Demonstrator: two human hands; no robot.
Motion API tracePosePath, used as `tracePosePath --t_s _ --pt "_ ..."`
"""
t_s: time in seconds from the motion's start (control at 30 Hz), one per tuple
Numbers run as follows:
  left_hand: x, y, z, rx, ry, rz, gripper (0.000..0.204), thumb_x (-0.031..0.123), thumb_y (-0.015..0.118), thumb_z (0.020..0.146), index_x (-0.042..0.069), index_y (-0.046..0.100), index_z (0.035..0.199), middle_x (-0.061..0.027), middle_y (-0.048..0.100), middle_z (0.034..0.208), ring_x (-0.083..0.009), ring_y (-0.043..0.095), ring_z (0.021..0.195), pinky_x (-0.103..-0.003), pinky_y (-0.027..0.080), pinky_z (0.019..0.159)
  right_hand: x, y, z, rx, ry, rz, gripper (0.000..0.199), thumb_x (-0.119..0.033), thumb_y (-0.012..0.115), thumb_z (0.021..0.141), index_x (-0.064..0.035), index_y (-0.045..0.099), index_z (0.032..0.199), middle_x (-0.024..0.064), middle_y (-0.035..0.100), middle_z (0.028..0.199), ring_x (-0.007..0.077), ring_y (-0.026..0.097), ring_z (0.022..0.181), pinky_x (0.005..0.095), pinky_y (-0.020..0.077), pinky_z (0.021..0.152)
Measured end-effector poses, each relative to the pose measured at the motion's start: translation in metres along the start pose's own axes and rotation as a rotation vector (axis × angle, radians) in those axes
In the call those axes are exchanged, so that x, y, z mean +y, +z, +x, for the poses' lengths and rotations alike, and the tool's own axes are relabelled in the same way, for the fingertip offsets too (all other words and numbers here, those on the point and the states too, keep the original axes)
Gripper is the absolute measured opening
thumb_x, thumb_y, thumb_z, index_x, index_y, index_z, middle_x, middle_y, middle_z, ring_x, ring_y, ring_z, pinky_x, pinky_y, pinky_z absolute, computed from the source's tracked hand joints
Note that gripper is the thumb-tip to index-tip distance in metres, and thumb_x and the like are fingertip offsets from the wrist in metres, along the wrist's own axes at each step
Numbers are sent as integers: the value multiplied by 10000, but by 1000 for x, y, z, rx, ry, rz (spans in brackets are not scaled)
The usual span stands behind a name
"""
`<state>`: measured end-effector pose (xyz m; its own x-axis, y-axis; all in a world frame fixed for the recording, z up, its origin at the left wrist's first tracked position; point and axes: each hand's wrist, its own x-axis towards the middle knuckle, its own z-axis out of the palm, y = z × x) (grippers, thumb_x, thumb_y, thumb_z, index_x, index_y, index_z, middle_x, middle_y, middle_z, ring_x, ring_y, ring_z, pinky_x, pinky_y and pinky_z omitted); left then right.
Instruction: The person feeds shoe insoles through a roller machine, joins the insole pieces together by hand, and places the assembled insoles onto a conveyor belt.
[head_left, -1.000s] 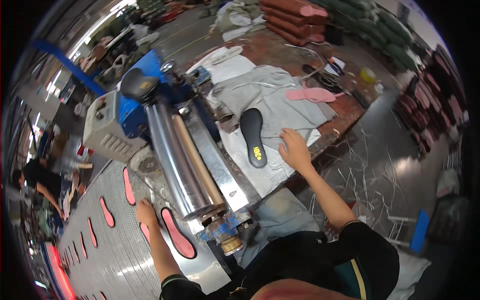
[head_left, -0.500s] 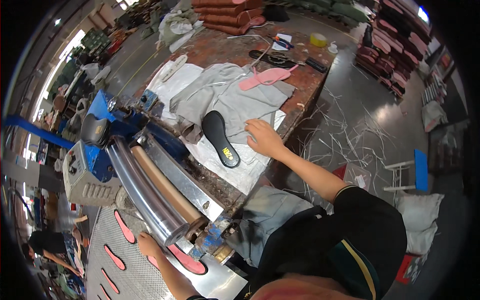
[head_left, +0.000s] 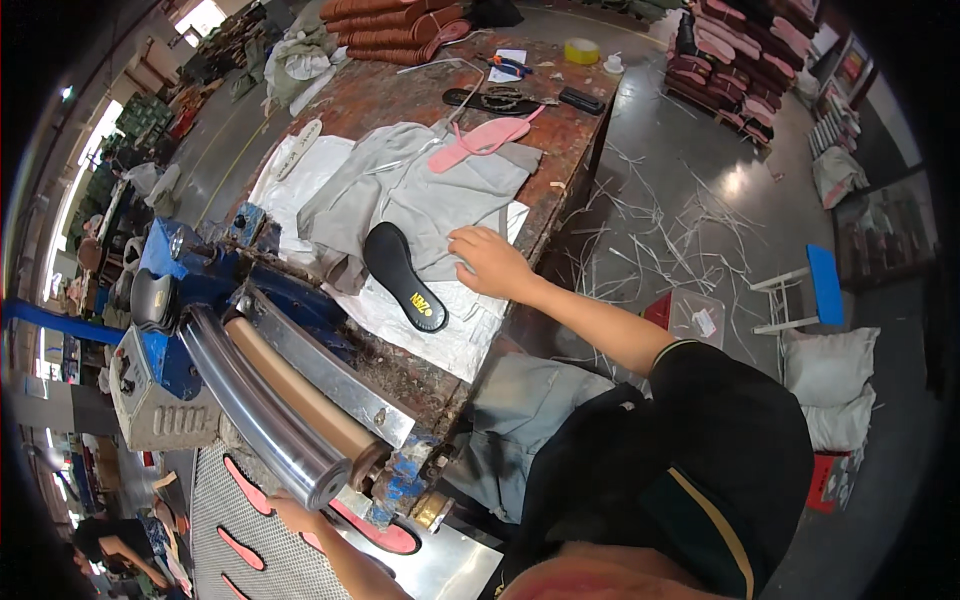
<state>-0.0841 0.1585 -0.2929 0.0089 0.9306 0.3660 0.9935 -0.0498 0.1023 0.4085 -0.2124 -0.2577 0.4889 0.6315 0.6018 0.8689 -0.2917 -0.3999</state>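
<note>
my right hand (head_left: 487,262) lies flat on the grey cloth (head_left: 420,190) at the edge of the workbench (head_left: 560,130), fingers spread and holding nothing, just beside the black insole (head_left: 403,276) that rests sole-up on the white sheet (head_left: 450,330). my left hand (head_left: 292,515) is down by the roller machine (head_left: 250,390), at the near end of the shiny steel roller (head_left: 262,420), touching a pink insole (head_left: 375,530) that lies on the metal tray under the rollers; whether those fingers pinch it or only press on it i cannot tell, the roller hides part of them.

to do this well, i judge i should keep the left fingertips on the flat of the pink insole and well back from the gap between the rollers, and guide it straight so it does not skew. the right hand should slide to the black insole and lift it by its edge without dragging the cloth. more pink insoles (head_left: 240,485) lie on the mesh belt (head_left: 260,560).
</note>
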Motion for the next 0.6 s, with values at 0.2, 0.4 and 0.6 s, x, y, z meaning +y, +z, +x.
tracePosePath --t_s 0.2,0.4,0.6 --pt "-15 18 7 155 173 107 362 385 448 991 24 422 994 -209 658 701 -376 668 617 -476 543 520 -3 2 5 4 -10 -23 265 -126 627 770 3 570 994 193 580 1161 361 527 1120 444 411 972" --pt "-6 11 6 119 111 17 305 346 401 1002 43 418 973 -222 657 736 -417 655 674 -524 506 582 1 3 4 18 -19 15 259 -117 637 774 -10 580 1003 177 590 1139 358 536 1107 435 418 951" --pt "-4 -10 -2 73 25 18 312 338 399 1002 28 425 986 -241 653 760 -434 644 684 -526 493 591 -91 -1 27 -106 78 43 508 -253 740 739 -53 552 1166 152 562 1040 320 563 988 433 455 827"
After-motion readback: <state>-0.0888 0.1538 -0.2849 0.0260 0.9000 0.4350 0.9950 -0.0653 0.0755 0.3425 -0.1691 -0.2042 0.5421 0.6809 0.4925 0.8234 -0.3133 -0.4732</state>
